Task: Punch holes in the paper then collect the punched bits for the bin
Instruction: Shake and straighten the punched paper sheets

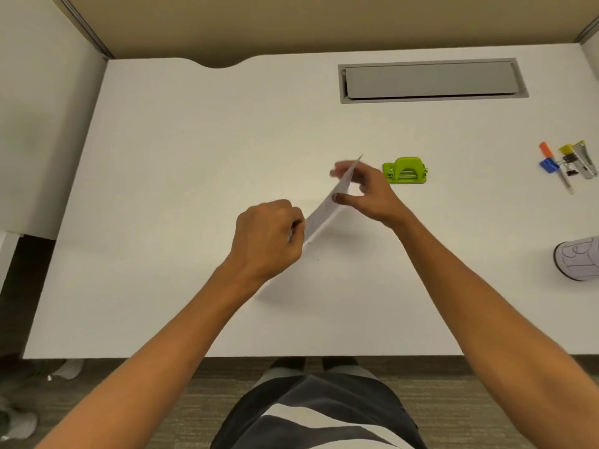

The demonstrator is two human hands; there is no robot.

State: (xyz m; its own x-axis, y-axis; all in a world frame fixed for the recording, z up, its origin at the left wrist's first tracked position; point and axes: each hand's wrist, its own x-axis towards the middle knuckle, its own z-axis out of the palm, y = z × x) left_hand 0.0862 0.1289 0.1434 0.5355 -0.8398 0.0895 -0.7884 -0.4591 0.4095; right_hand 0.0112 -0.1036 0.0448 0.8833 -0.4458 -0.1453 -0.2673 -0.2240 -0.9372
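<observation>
The white bench (pixel 194 150) runs wide and mostly bare, with open room on the left half and along the near edge; its far edge dips in a curved notch at the left, and a grey hatch (pixel 432 80) is set into the top at far right. Walls close in on the left and far sides.

Both hands hold the paper (pixel 327 209) above the middle of the bench, tilted nearly edge-on to the camera so it shows as a narrow slanted strip. The left hand (pixel 269 238) is curled closed around the paper's lower end. The right hand (pixel 366 192) pinches the upper part between thumb and fingers, the other fingers loosely spread; motion blur makes the exact finger contact hard to tell.

The green punch (pixel 405 170) sits on the bench just beyond the right hand, apart from it. Far right lies a small cluster of stationery (pixel 567 163): a pen, clips and markers among them. A white cup (pixel 577 259) lies tipped on its side at the right edge, partly cut off by the frame; what it contains cannot be seen.
</observation>
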